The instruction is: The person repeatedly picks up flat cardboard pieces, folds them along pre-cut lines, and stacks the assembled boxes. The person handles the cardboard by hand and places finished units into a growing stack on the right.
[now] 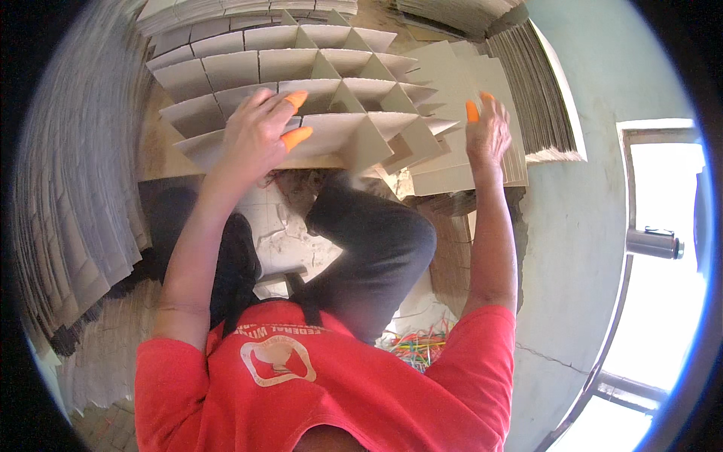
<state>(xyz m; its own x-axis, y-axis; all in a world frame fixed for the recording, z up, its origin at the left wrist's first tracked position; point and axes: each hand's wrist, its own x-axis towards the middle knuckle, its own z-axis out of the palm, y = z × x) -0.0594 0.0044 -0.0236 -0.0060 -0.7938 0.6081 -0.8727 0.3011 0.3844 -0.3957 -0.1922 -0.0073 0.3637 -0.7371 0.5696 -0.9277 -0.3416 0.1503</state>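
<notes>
A grid of interlocked cardboard dividers (pixel 295 66) stands before me, long strips crossed by short slotted strips toward its right side. Above its near left part is my left hand (pixel 254 135), orange covers on thumb and index finger, the two spread apart with nothing visible between them. Whether it touches a strip's top edge I cannot tell. My right hand (pixel 489 139), also with orange covers on two fingertips, hovers over or rests on fanned flat cardboard sheets (pixel 444 167) right of the grid. Its fingers are slightly blurred and apart, and no held piece shows.
Tall stacks of cardboard strips (pixel 79 188) rise at the left. Another upright stack (pixel 536 90) leans by the wall at the far right. Colourful plastic strands (pixel 419 345) lie on the floor beside my bent leg (pixel 369 248). A bright window (pixel 666 196) is at the right.
</notes>
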